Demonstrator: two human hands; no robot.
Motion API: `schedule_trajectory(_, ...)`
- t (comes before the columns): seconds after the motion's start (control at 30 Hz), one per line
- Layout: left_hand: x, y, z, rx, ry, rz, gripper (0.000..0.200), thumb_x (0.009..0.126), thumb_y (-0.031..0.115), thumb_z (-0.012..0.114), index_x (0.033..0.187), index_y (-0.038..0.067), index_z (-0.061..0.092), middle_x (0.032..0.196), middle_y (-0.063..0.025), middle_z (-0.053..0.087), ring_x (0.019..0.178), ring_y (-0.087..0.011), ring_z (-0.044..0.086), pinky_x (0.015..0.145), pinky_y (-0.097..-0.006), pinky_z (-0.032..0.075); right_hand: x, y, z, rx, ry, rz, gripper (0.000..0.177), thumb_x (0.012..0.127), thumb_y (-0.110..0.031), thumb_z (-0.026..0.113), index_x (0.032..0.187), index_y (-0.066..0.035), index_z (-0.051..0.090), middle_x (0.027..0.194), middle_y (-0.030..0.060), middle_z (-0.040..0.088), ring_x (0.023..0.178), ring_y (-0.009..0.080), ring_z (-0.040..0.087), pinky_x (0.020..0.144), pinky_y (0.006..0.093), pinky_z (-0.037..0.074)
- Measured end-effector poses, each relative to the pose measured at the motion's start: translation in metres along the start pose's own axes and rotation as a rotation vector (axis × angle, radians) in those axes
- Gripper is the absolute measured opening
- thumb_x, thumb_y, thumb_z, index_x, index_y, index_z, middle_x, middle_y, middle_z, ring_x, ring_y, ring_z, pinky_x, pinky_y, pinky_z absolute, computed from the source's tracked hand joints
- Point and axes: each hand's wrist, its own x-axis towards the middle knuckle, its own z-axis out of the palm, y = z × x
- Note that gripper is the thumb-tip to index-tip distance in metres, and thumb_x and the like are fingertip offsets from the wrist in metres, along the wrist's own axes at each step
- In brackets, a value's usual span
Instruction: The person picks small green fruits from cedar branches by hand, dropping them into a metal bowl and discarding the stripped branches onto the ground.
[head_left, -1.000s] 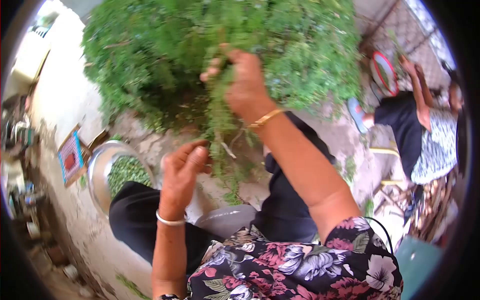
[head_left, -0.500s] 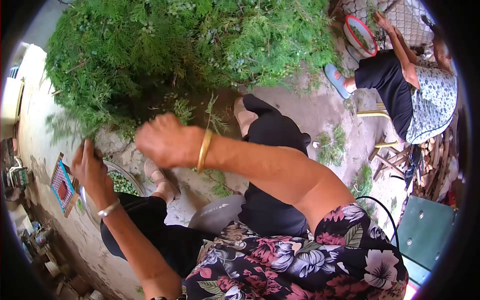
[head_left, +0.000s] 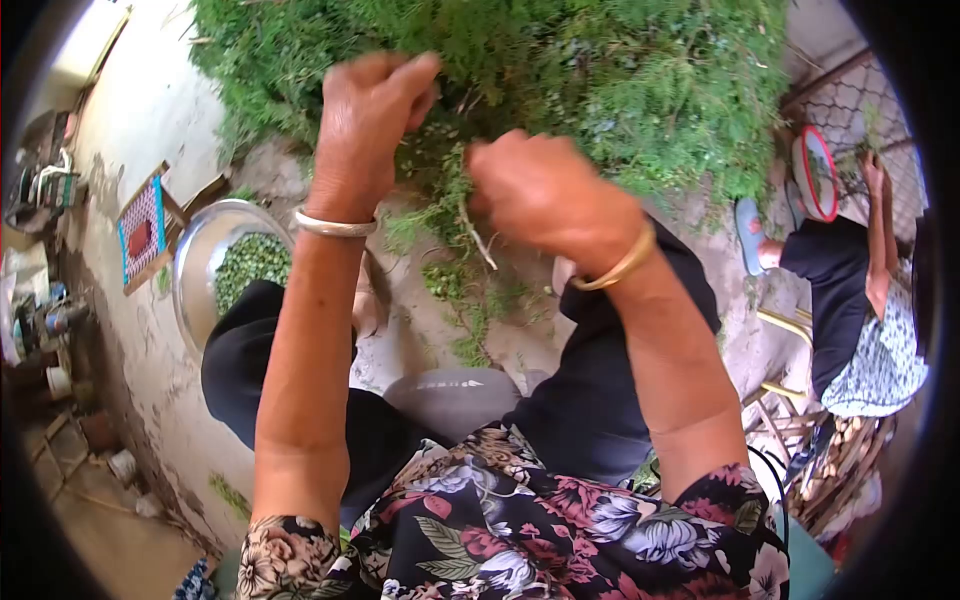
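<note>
The person's right hand (head_left: 560, 205) is curled, its fingertips right beside a leafy sprig (head_left: 469, 222) with a bare stem end; I can't tell whether they pinch it. The left hand (head_left: 370, 125), fingers bent in, is raised before the near edge of the green heap (head_left: 650, 100), its grip unclear from here.

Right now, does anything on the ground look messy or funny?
Yes, a little: loose green sprigs lie scattered on the ground below the big green heap. They look out of place because they're outside both the heap and the metal bowl. Nothing looks broken.
</note>
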Motion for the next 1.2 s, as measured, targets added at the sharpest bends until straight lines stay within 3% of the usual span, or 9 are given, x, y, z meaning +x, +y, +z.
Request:
schedule_trajectory(0.23,-0.055,-0.213,0.016,-0.087,0.084,-0.74,0.031,0.084,0.02,0.068,0.065,0.0,0.054,0.053,-0.0062,0.052,0.038,-0.0135,0.042,0.034,-0.0283,0.031,0.006,0.017,-0.019,-0.065,0.269,0.252,0.02,0.081,-0.016,0.061,0.078,0.003,0.053,0.068,0.0224,0.06,0.07,0.0423,0.06,0.063,0.0476,0.047)
schedule_trajectory(0.37,-0.084,-0.277,0.076,0.245,0.074,-0.645,0.035,0.082,0.025,0.069,0.062,0.0,0.054,0.053,-0.0083,0.053,0.04,-0.0151,0.048,0.035,-0.0316,0.035,0.005,0.018,-0.016,-0.039,0.3,0.225,0.022,0.08,-0.018,0.063,0.078,0.002,0.054,0.065,0.0238,0.057,0.069,0.0447,0.056,0.061,0.0489,0.045)
schedule_trajectory(0.4,-0.082,-0.258,0.087,0.36,0.077,-0.722,0.047,0.07,0.031,0.078,0.071,-0.011,0.057,0.074,-0.0265,0.063,0.068,-0.0315,0.063,0.065,-0.0397,0.05,0.006,0.017,-0.017,-0.042,0.3,0.226,0.022,0.08,-0.018,0.063,0.078,0.002,0.054,0.065,0.0238,0.057,0.069,0.0447,0.056,0.061,0.0489,0.045)
schedule_trajectory(0.57,-0.085,-0.295,0.089,0.277,-0.173,-0.879,0.024,0.076,0.015,0.068,0.081,-0.007,0.06,0.071,-0.0229,0.063,0.064,-0.0319,0.064,0.055,-0.0377,0.049,0.014,0.013,-0.019,0.006,0.245,0.326,0.022,0.08,-0.018,0.064,0.077,0.001,0.055,0.065,0.0245,0.056,0.069,0.0445,0.057,0.061,0.0494,0.046)
schedule_trajectory(0.63,-0.079,-0.243,0.068,-0.289,0.072,-1.056,0.012,0.08,0.008,0.061,0.083,-0.004,0.059,0.064,-0.0151,0.059,0.058,-0.0288,0.062,0.047,-0.0348,0.048,0.013,0.013,-0.02,-0.001,0.262,0.309,0.018,0.078,-0.016,0.064,0.075,0.0,0.057,0.065,0.0219,0.059,0.067,0.0415,0.06,0.061,0.047,0.048)
schedule_trajectory(1.03,-0.106,-0.081,-0.006,-0.736,-0.06,-0.501,0.022,0.085,0.003,0.053,0.104,-0.009,0.055,0.066,-0.0093,0.058,0.057,-0.0189,0.058,0.049,-0.0284,0.05,0.019,0.022,-0.002,0.154,0.483,0.192,0.019,0.079,-0.014,0.063,0.07,0.001,0.053,0.063,0.0224,0.055,0.066,0.0433,0.056,0.058,0.0497,0.044)
schedule_trajectory(1.1,-0.113,-0.052,-0.01,-0.258,-0.026,-0.308,0.024,0.085,0.005,0.053,0.102,-0.011,0.057,0.065,-0.0088,0.057,0.059,-0.017,0.056,0.054,-0.0289,0.047,0.025,0.022,0.007,0.218,0.543,0.149,0.021,0.079,-0.015,0.063,0.07,0.001,0.052,0.062,0.0232,0.053,0.066,0.0443,0.055,0.057,0.0501,0.042)
schedule_trajectory(1.17,-0.119,-0.049,-0.009,-0.264,0.038,-0.231,0.023,0.085,0.006,0.053,0.101,-0.009,0.059,0.063,-0.0069,0.059,0.056,-0.0121,0.054,0.055,-0.0248,0.044,0.033,0.021,0.012,0.381,0.567,0.121,0.029,0.079,-0.02,0.067,0.07,0.002,0.05,0.066,0.0265,0.052,0.063,0.0455,0.05,0.056,0.0473,0.04)
schedule_trajectory(1.2,-0.119,-0.04,-0.009,-0.062,0.055,-0.125,0.022,0.085,0.006,0.053,0.101,-0.008,0.059,0.063,-0.0063,0.059,0.054,-0.0118,0.054,0.055,-0.0247,0.044,0.035,0.003,-0.004,0.468,0.42,0.411,0.03,0.083,-0.025,0.065,0.075,0.002,0.054,0.069,0.02,0.056,0.06,0.0372,0.051,0.054,0.0402,0.041)
